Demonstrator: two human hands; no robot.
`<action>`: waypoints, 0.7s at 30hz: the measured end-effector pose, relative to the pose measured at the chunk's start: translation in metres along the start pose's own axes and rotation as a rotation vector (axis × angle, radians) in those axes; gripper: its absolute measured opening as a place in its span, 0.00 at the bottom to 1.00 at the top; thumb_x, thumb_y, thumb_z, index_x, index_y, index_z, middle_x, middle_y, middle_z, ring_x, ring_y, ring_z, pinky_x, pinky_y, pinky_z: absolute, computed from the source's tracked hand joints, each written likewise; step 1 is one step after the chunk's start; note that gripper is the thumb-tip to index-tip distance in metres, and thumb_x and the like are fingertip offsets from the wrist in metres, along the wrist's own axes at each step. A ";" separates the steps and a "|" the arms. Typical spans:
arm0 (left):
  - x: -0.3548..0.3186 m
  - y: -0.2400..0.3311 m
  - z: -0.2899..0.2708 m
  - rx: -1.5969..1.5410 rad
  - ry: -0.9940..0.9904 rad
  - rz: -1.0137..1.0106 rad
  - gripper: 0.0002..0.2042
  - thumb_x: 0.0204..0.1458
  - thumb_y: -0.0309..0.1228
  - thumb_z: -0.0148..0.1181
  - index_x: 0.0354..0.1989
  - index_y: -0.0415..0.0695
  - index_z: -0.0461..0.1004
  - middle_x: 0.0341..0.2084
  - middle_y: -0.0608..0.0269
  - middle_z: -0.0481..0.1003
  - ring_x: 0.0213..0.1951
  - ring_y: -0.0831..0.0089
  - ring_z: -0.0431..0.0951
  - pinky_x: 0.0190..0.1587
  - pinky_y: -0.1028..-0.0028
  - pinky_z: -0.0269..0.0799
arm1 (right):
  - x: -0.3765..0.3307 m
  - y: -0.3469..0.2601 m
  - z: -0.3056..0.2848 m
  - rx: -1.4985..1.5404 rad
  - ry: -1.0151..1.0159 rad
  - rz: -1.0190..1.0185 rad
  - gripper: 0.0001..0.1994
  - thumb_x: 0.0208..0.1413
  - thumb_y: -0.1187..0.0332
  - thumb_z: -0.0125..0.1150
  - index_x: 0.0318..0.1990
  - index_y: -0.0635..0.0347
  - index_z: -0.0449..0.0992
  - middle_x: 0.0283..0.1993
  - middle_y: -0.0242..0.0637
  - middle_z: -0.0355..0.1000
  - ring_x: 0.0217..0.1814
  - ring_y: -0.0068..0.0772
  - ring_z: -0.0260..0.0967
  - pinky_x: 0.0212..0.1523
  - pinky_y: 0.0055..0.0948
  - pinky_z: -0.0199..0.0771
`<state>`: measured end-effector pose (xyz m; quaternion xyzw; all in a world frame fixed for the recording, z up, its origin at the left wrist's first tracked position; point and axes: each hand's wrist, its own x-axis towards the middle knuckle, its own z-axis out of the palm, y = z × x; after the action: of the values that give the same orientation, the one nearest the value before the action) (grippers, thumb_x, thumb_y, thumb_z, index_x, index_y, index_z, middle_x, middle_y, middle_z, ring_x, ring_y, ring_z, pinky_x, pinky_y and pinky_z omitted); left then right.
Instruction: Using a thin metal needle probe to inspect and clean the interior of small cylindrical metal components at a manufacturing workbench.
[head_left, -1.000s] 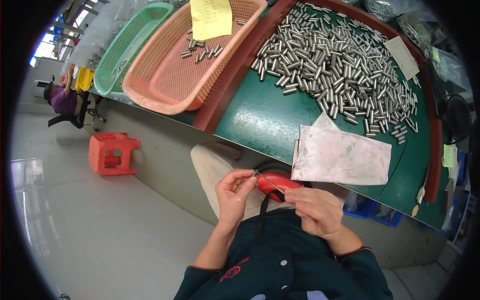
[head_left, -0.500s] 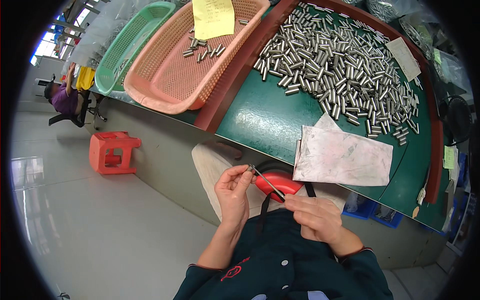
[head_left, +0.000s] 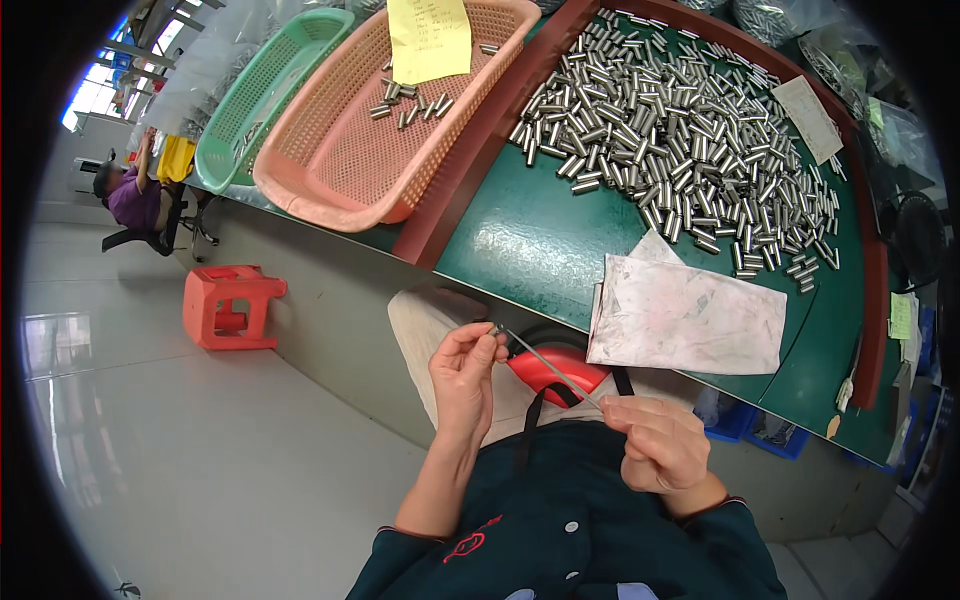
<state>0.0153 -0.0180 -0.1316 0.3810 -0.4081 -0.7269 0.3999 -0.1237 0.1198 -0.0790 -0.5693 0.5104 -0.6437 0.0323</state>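
Observation:
Above my lap, my left hand (head_left: 463, 378) pinches a small metal cylinder (head_left: 497, 330) between thumb and fingertips; most of it is covered by the fingers. My right hand (head_left: 662, 442) grips one end of a thin grey rod (head_left: 552, 367). The rod slants up to the left, its far end meeting the small cylinder. Whether the tip is inside the cylinder or only against it, I cannot tell. On the green tabletop (head_left: 520, 235) beyond lies a wide pile of short shiny metal cylinders (head_left: 680, 130). A folded, stained whitish cloth (head_left: 690, 315) rests at the table's near edge.
Left of the red-brown table rail (head_left: 450, 185) sits a pink basket (head_left: 330, 215) with several cylinders and a yellow note (head_left: 430, 40). Beside it stands a green basket (head_left: 215, 165). A red stool (head_left: 232, 305) is on the floor; a person (head_left: 140, 195) sits far left.
My right hand has moved right and slightly down, so more of the rod shows between my hands. My left hand keeps its pinch on the small cylinder, nearly in place.

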 end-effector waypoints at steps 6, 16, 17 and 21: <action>-0.001 -0.002 -0.010 -0.311 -0.181 -0.278 0.07 0.51 0.25 0.51 0.37 0.37 0.69 0.26 0.61 0.70 0.27 0.78 0.68 0.32 0.81 0.65 | 0.001 0.004 0.003 0.037 0.029 0.068 0.11 0.42 0.83 0.54 0.36 0.69 0.68 0.32 0.50 0.72 0.35 0.47 0.73 0.32 0.33 0.76; -0.003 -0.003 -0.009 -0.314 -0.239 -0.375 0.08 0.49 0.30 0.54 0.35 0.39 0.68 0.24 0.66 0.69 0.25 0.81 0.65 0.30 0.83 0.61 | 0.005 0.005 0.007 0.036 0.020 0.081 0.12 0.37 0.86 0.55 0.34 0.70 0.69 0.31 0.49 0.72 0.33 0.46 0.73 0.32 0.32 0.76; -0.003 -0.003 -0.009 -0.313 -0.241 -0.381 0.08 0.49 0.30 0.54 0.35 0.39 0.69 0.23 0.66 0.69 0.25 0.81 0.64 0.29 0.83 0.60 | 0.004 0.004 0.006 0.036 0.020 0.082 0.12 0.37 0.86 0.55 0.34 0.70 0.69 0.31 0.49 0.72 0.33 0.46 0.73 0.32 0.32 0.76; -0.003 -0.004 -0.010 -0.328 -0.253 -0.388 0.09 0.50 0.31 0.54 0.35 0.39 0.69 0.23 0.67 0.69 0.25 0.81 0.64 0.29 0.83 0.60 | 0.003 0.004 0.006 0.035 0.038 0.081 0.13 0.36 0.86 0.54 0.34 0.69 0.69 0.31 0.49 0.72 0.33 0.45 0.73 0.32 0.32 0.76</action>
<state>0.0237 -0.0172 -0.1379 0.2883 -0.2511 -0.8880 0.2554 -0.1228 0.1125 -0.0810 -0.5349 0.5222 -0.6616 0.0586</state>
